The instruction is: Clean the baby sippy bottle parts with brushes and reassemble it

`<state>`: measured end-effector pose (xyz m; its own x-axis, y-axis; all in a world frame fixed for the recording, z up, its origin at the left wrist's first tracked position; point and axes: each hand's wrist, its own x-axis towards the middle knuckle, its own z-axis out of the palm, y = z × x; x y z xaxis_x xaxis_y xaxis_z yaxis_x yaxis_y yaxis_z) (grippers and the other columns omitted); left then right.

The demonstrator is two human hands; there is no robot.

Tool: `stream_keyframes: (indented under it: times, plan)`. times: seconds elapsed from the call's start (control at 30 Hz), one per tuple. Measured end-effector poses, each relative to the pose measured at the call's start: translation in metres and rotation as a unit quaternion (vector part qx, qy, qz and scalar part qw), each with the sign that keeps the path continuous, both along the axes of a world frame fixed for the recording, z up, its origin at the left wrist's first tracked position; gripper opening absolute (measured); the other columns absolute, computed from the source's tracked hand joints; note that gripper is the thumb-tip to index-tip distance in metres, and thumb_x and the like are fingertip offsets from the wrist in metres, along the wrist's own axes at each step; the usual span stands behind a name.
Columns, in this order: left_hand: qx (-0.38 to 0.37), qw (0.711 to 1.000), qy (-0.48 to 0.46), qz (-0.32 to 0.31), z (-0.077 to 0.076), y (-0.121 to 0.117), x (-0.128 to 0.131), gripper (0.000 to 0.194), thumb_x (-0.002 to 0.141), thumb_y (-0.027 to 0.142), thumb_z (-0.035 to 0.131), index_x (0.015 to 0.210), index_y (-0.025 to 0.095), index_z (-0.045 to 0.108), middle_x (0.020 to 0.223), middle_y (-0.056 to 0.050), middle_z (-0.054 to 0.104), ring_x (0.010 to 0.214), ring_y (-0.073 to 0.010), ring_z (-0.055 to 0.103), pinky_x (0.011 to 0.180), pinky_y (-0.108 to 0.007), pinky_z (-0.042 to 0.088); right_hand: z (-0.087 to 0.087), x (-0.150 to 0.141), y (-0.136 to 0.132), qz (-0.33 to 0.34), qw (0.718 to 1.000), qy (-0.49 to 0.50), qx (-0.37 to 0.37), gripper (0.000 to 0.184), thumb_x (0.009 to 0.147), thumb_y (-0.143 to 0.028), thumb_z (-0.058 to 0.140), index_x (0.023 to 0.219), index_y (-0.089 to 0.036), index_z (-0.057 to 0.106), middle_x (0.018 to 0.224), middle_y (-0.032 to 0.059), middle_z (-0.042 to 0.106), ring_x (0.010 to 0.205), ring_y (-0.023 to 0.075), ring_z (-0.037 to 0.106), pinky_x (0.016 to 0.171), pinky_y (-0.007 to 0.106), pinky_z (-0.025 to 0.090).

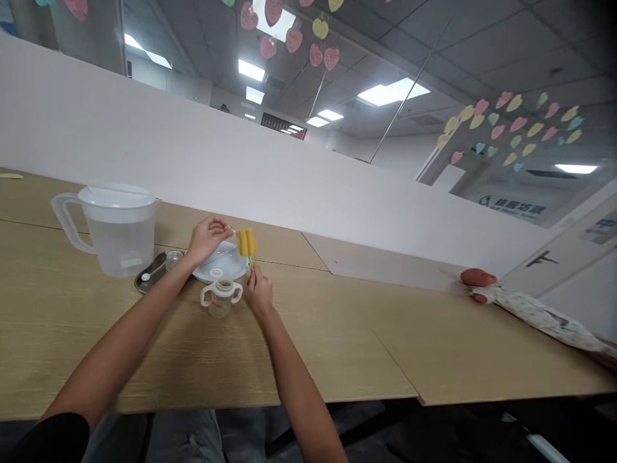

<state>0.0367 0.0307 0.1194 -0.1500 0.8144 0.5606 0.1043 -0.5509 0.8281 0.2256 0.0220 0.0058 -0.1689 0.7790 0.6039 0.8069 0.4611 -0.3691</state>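
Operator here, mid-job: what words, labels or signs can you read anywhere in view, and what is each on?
Blue lettering on the glass partition: too blurred to read.
Blue sign on the wall panel at far right: too blurred to read.
Small reddish marking on the two-handled baby bottle: too small to read.
Sponge bottle brush: no text visible.

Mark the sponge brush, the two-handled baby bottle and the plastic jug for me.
Sponge bottle brush (246, 244), head view, yellow sponge head.
Two-handled baby bottle (220, 303), head view, clear body.
Plastic jug (118, 244), head view, clear body.
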Motion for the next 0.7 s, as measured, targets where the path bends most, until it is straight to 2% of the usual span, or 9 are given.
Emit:
stream_keyframes:
  times: [0.07, 0.17, 0.33, 0.47, 0.6, 0.7]
  plan:
    - [0.016, 0.999, -0.041, -0.006, 0.010, -0.009, 0.001, 0.051, 0.060, 0.043, 0.080, 0.096, 0.014, 0.059, 0.090, -0.008, 0.070, 0.085, -0.0183, 0.067, 0.086, -0.035, 0.054, 0.000, 0.002, 0.002, -0.018, 1.000, 0.014, -0.005, 0.043, 0.102, -0.027, 0.024, 0.121, -0.012, 0.060, 0.073, 0.0063, 0.069, 0.059, 0.0155, 0.062, 0.056, 0.021, 0.040]
    - [0.036, 0.998, -0.039, -0.014, 0.017, -0.016, 0.003, 0.054, 0.064, 0.042, 0.078, 0.107, 0.013, 0.063, 0.102, -0.010, 0.070, 0.091, -0.0188, 0.067, 0.092, -0.037, 0.053, 0.001, 0.005, 0.003, -0.042, 0.999, 0.020, -0.006, 0.043, 0.101, -0.026, 0.026, 0.119, -0.012, 0.062, 0.074, 0.0072, 0.070, 0.059, 0.0163, 0.062, 0.056, 0.022, 0.040]
    - [0.011, 0.998, 0.046, -0.044, 0.011, -0.018, 0.010, 0.048, 0.068, 0.045, 0.074, 0.102, 0.012, 0.070, 0.110, -0.013, 0.071, 0.100, -0.0238, 0.067, 0.095, -0.039, 0.052, 0.000, 0.001, -0.002, -0.002, 0.999, 0.014, 0.051, 0.046, 0.102, -0.025, 0.023, 0.129, -0.009, 0.057, 0.082, 0.0095, 0.072, 0.064, 0.0146, 0.065, 0.061, 0.020, 0.045]
    - [0.039, 0.995, 0.093, 0.025, 0.004, -0.017, 0.015, 0.040, 0.074, 0.045, 0.069, 0.101, 0.015, 0.074, 0.110, -0.011, 0.072, 0.098, -0.0236, 0.068, 0.094, -0.038, 0.052, -0.001, 0.002, -0.003, 0.003, 0.996, 0.007, 0.086, 0.047, 0.101, -0.024, 0.022, 0.126, -0.007, 0.059, 0.086, 0.0133, 0.072, 0.070, 0.0163, 0.067, 0.064, 0.021, 0.048]
    - [0.013, 0.994, 0.100, 0.040, 0.006, -0.016, 0.011, 0.040, 0.077, 0.045, 0.066, 0.102, 0.015, 0.074, 0.103, -0.010, 0.074, 0.091, -0.0227, 0.069, 0.085, -0.033, 0.054, 0.000, 0.006, -0.003, 0.007, 0.995, 0.007, 0.102, 0.046, 0.101, -0.026, 0.024, 0.123, -0.009, 0.061, 0.095, 0.0159, 0.072, 0.072, 0.0168, 0.067, 0.065, 0.023, 0.049]
    - [-0.008, 0.979, 0.151, 0.136, 0.015, -0.019, -0.002, 0.041, 0.085, 0.046, 0.054, 0.100, 0.014, 0.074, 0.092, -0.009, 0.075, 0.081, -0.0212, 0.068, 0.078, -0.031, 0.052, 0.003, 0.005, -0.005, 0.018, 0.993, 0.045, 0.107, 0.050, 0.101, -0.029, 0.020, 0.121, -0.008, 0.061, 0.086, 0.0136, 0.071, 0.065, 0.0154, 0.064, 0.064, 0.023, 0.048]
